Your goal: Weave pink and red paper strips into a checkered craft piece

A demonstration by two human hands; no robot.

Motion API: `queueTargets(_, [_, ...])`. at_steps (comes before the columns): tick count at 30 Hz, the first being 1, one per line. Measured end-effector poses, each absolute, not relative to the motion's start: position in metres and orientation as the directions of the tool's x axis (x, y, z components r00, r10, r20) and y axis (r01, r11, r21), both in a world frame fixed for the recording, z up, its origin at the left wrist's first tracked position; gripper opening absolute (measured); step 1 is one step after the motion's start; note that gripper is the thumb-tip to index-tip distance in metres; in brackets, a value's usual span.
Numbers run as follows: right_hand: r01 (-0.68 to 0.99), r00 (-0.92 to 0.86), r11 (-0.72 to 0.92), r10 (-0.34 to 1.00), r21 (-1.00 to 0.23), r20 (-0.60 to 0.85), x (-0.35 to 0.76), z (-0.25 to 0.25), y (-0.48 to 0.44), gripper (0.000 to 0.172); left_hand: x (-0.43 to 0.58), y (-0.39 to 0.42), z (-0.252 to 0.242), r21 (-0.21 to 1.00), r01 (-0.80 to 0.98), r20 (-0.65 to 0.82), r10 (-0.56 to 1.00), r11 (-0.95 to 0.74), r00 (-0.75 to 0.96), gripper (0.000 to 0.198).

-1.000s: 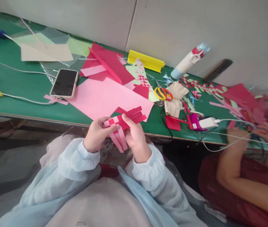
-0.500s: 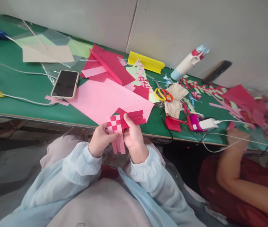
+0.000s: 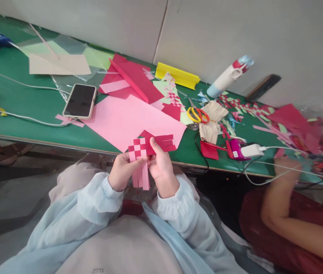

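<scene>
**Woven paper held between both hands, red strips running right**

I am holding a half-woven patch of red and pink paper strips [image 3: 140, 149] up in front of me, just off the near edge of the green counter [image 3: 21, 102]. My left hand [image 3: 123, 171] is sitting at the patch's near left, its fingers curled shut around the loose pale pink strip tails [image 3: 142, 176] that are hanging down toward my lap. My right hand [image 3: 161, 169] is lying just to the right of the weave, thumb pressing closed on the bundle of dark red strips [image 3: 164, 141] where they leave the checkered part. Those red strips are running with their long axis out to the right and slightly far, past my right thumb, while the pink ones are running near, so the two sets are crossing at right angles. My right hand is the nearer one to the free red ends. Behind the patch a large pink paper sheet [image 3: 127, 118] is lying flat on the counter, with a black-screened phone [image 3: 80, 101] to its left.
</scene>
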State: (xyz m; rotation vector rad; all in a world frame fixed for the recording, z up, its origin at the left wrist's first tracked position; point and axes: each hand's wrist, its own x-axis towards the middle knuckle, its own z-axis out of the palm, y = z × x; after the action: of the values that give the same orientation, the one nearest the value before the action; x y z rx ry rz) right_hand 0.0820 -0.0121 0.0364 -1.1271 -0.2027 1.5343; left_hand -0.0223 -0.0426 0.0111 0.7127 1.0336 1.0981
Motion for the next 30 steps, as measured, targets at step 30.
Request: queueTargets(30, [-0.666, 0.042, -0.279, 0.912, -0.692, -0.407, 0.0815, 0.0437, -0.0177, 0.029, -0.0203, -0.0449, 0.0104, 0.920, -0.302, -0.247, 0.968, 0.249, 0.045, 0.024])
